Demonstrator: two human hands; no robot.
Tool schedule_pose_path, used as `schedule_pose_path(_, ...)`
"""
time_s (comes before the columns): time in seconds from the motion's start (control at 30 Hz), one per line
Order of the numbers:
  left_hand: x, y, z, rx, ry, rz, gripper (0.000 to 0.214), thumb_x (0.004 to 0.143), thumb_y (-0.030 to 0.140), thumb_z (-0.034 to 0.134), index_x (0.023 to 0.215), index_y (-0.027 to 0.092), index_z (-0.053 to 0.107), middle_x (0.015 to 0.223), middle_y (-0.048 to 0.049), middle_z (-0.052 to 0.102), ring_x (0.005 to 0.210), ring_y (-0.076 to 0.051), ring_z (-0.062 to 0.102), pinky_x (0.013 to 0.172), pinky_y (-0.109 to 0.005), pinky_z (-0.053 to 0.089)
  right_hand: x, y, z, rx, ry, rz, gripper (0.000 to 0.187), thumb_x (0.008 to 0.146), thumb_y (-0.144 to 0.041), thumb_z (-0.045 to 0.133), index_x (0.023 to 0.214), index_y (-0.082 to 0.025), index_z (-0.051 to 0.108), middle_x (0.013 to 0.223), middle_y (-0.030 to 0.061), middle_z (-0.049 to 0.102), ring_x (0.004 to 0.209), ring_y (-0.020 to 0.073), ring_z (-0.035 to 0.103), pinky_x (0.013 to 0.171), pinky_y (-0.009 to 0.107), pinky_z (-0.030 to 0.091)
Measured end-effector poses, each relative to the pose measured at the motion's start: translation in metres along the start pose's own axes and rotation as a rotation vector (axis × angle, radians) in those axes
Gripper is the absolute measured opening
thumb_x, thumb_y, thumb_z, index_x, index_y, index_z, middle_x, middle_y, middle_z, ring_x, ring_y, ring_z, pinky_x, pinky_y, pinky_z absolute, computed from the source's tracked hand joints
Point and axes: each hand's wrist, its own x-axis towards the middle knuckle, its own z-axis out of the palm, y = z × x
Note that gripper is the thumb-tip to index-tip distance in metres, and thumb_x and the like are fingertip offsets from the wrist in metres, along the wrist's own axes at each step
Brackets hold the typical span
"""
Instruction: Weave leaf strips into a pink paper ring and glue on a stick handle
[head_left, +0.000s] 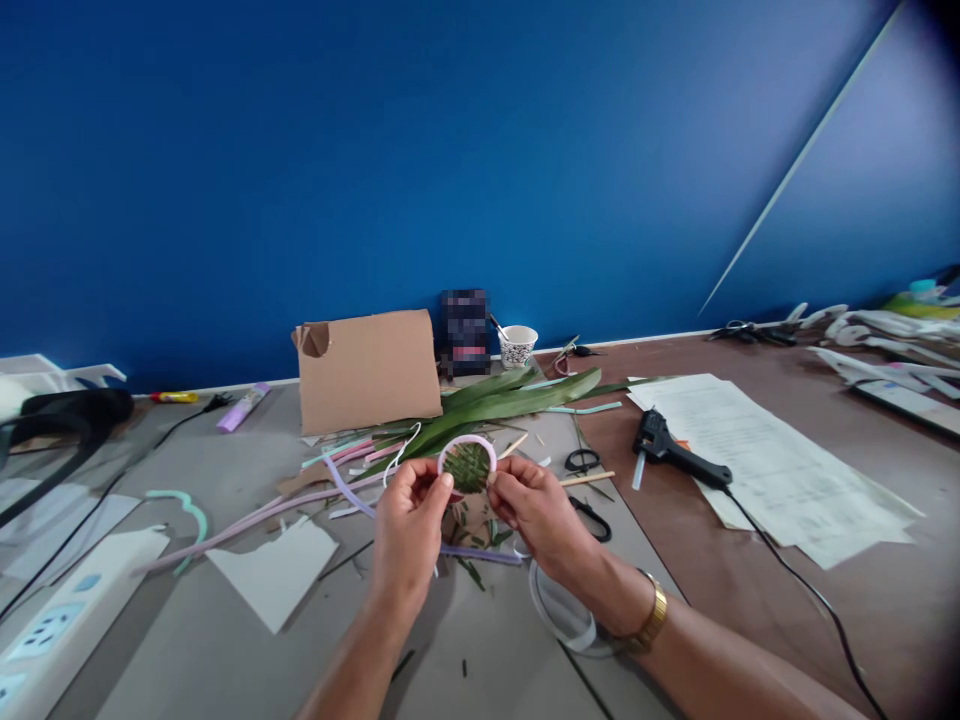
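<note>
Between my two hands is a small round piece (pixel 467 467) with a pale pink rim and bits of cut green leaf across its middle. My left hand (pixel 414 515) pinches its left edge between thumb and fingers. On the opposite edge, the fingertips of my right hand (pixel 538 508) are closed too. Below lie scattered green leaf clippings (pixel 471 572) and a purple strip (pixel 480 553). Black-handled scissors (pixel 591 520) lie partly hidden beside my right hand. Long green leaves (pixel 517 398) spread out behind the piece.
A brown cardboard piece (pixel 367 372) stands near the blue wall, left of a patterned cup (pixel 517 347). To the right, a black glue gun (pixel 675 450) with a trailing cord rests on paper sheets (pixel 787 480). A white power strip (pixel 82 610) lies at the left.
</note>
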Motion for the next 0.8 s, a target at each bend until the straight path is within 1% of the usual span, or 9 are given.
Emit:
schedule_pose_path(0.17, 0.0007, 0.0010, -0.0017, 0.067, 0.081, 0.023, 0.015, 0.070, 0.030, 0.066, 0.074, 0.018, 0.057, 0.061, 0.0031, 0.060, 0.054, -0.015, 0.060, 0.056, -0.027, 0.048, -0.0030, 0.0016, 0.0034, -0.014, 0.013, -0.006, 0.009, 0.061, -0.024, 0.056, 0.056, -0.018, 0.051, 0.041, -0.0085, 0.044, 0.037, 0.0041, 0.029, 0.038, 0.019, 0.020)
schedule_pose_path(0.27, 0.0019, 0.0002, -0.0020, 0.092, 0.123, 0.045, 0.014, 0.068, 0.028, 0.068, 0.071, 0.019, 0.057, 0.059, 0.0039, 0.058, 0.053, -0.014, 0.057, 0.054, -0.025, 0.045, -0.0027, 0.0036, 0.0039, -0.011, 0.020, -0.006, 0.010, 0.060, -0.024, 0.056, 0.055, -0.018, 0.051, 0.041, -0.0082, 0.044, 0.037, 0.0041, 0.030, 0.038, 0.019, 0.019)
schedule_pose_path(0.33, 0.0034, -0.0016, -0.0016, 0.080, 0.125, 0.036, 0.015, 0.067, 0.028, 0.069, 0.071, 0.019, 0.058, 0.059, 0.0041, 0.057, 0.051, -0.013, 0.056, 0.054, -0.025, 0.044, -0.0021, 0.0043, 0.0034, -0.003, 0.024, -0.001, 0.010, 0.060, -0.025, 0.057, 0.055, -0.018, 0.051, 0.042, -0.0080, 0.045, 0.037, 0.0039, 0.030, 0.038, 0.019, 0.019)
schedule_pose_path(0.43, 0.0062, -0.0053, -0.0003, 0.008, 0.058, -0.012, 0.017, 0.068, 0.030, 0.069, 0.075, 0.017, 0.059, 0.062, 0.0021, 0.061, 0.053, -0.015, 0.059, 0.056, -0.028, 0.049, -0.0016, 0.0038, 0.0021, 0.024, 0.027, 0.018, 0.013, 0.061, -0.027, 0.059, 0.057, -0.018, 0.051, 0.043, -0.0080, 0.045, 0.037, 0.0036, 0.029, 0.038, 0.019, 0.019)
schedule_pose_path(0.5, 0.0074, -0.0070, 0.0010, -0.068, 0.012, -0.038, 0.022, 0.069, 0.033, 0.069, 0.081, 0.016, 0.060, 0.071, -0.0002, 0.064, 0.062, -0.016, 0.063, 0.063, -0.030, 0.052, -0.0013, 0.0025, 0.0011, 0.047, 0.023, 0.033, 0.016, 0.062, -0.028, 0.061, 0.057, -0.018, 0.050, 0.044, -0.0076, 0.046, 0.037, 0.0034, 0.030, 0.039, 0.018, 0.019)
schedule_pose_path(0.6, 0.0059, -0.0056, 0.0032, -0.177, -0.045, -0.061, 0.030, 0.071, 0.038, 0.068, 0.092, 0.017, 0.060, 0.082, -0.0029, 0.066, 0.073, -0.017, 0.065, 0.072, -0.032, 0.053, -0.0003, 0.0000, -0.0004, 0.080, 0.003, 0.051, 0.020, 0.061, -0.031, 0.064, 0.056, -0.018, 0.049, 0.046, -0.0068, 0.048, 0.037, 0.0032, 0.031, 0.039, 0.019, 0.018)
schedule_pose_path(0.73, 0.0006, 0.0006, 0.0040, -0.240, -0.172, -0.104, 0.032, 0.077, 0.044, 0.062, 0.092, 0.016, 0.062, 0.082, -0.0058, 0.069, 0.070, -0.018, 0.065, 0.070, -0.034, 0.053, 0.0010, -0.0027, -0.0029, 0.110, -0.030, 0.071, 0.024, 0.061, -0.034, 0.066, 0.056, -0.018, 0.049, 0.045, -0.0068, 0.048, 0.035, 0.0026, 0.029, 0.040, 0.020, 0.020)
schedule_pose_path(0.8, -0.0003, 0.0006, 0.0025, -0.238, -0.195, -0.112, 0.031, 0.078, 0.044, 0.061, 0.091, 0.016, 0.063, 0.080, -0.0048, 0.069, 0.069, -0.017, 0.064, 0.069, -0.033, 0.052, 0.0007, -0.0037, -0.0038, 0.110, -0.040, 0.077, 0.025, 0.061, -0.034, 0.066, 0.056, -0.018, 0.049, 0.045, -0.0068, 0.048, 0.035, 0.0024, 0.029, 0.040, 0.019, 0.021)
